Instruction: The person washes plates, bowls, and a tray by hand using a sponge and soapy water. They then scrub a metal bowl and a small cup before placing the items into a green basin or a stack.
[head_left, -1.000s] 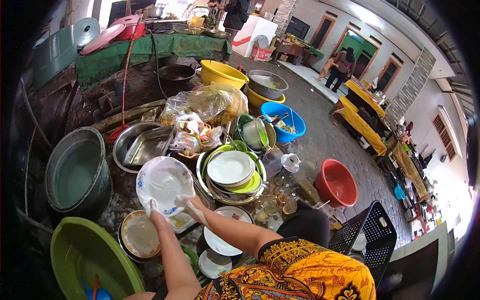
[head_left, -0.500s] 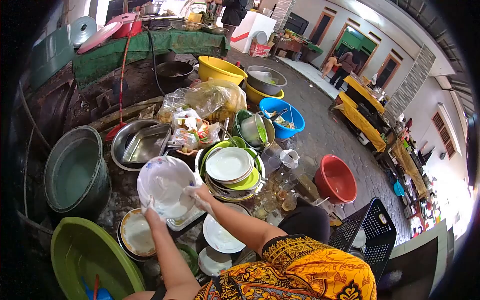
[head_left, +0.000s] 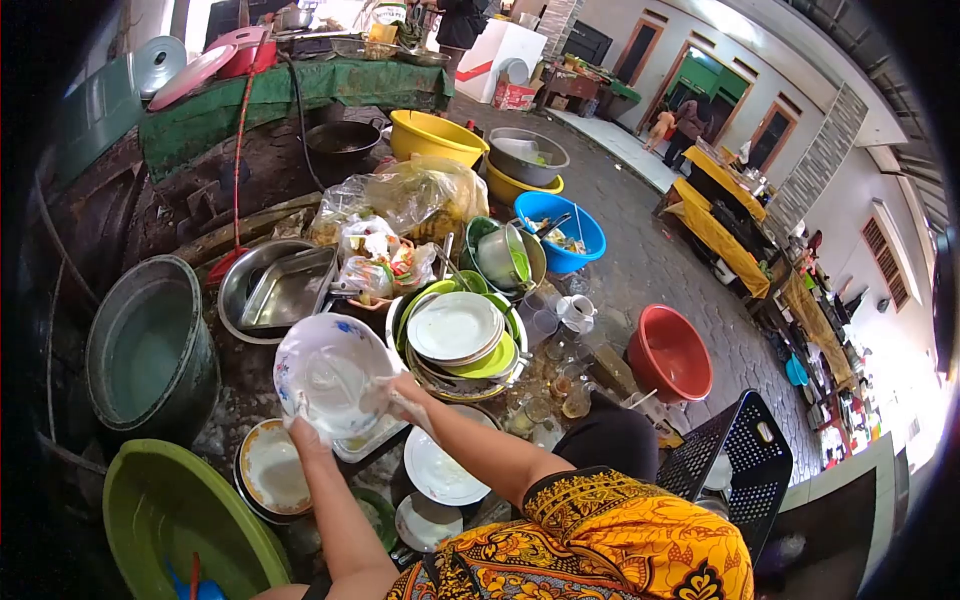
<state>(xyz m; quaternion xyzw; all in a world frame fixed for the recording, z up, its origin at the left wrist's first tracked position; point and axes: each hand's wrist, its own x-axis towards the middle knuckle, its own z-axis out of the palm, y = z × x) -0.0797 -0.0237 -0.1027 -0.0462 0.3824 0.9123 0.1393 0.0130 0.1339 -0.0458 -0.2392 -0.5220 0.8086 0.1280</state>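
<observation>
A white bowl with blue floral marks [head_left: 325,365] is tilted toward me, wet and soapy inside. My left hand [head_left: 308,438] grips its lower left rim. At the bowl's right inner side is my right hand [head_left: 402,398], covered in white suds. Its fingers are curled, and whatever lies beneath them is hidden by foam. Below the bowl, an orange-rimmed dish [head_left: 277,468] sits on a stack at left. A white plate [head_left: 447,470] and a smaller plate [head_left: 428,522] lie to the right, under my right forearm.
Stacked plates [head_left: 455,328] stand just beyond my hands. A grey water tub [head_left: 205,385] and a green basin [head_left: 130,510] are at left. Several glasses [head_left: 575,400], a red basin [head_left: 690,365] and a black crate [head_left: 755,465] are at right. Other people [head_left: 690,125] stand far back.
My right hand has shifted slightly within the bowl's right side. The bowl has turned a little, and more of its blue pattern shows through the suds.
</observation>
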